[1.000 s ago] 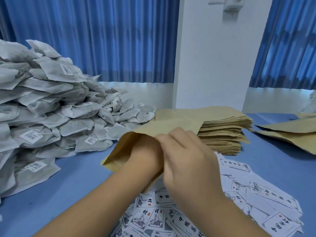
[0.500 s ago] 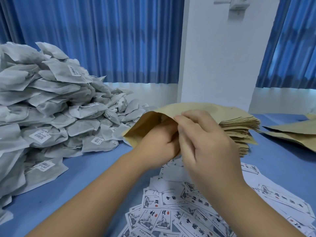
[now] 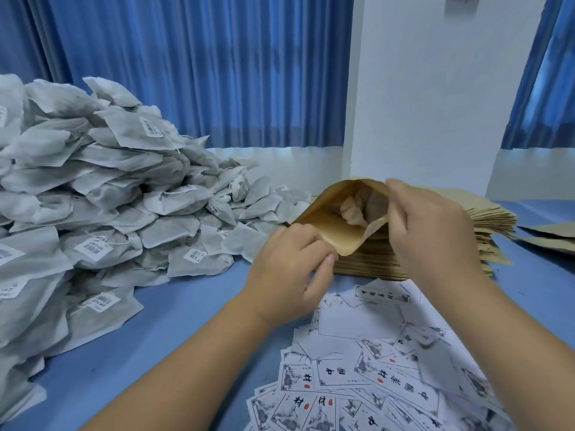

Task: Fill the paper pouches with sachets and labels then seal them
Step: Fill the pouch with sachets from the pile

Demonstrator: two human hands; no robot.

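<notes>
Both hands hold one paper pouch (image 3: 329,227), its mouth gaping, just above the stack of pouches (image 3: 488,217): the left hand (image 3: 289,275) pinches the near edge, the right hand (image 3: 435,231) grips the far edge. Sachets (image 3: 109,197) heap on the table (image 3: 186,306) at left; labels (image 3: 373,371) lie nearest

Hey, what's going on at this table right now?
A person is holding a brown paper pouch open over the blue table. The left hand pinches its near edge, the right hand grips the far rim. A heap of grey sachets lies on the left, printed labels in front, a stack of pouches behind.
</notes>
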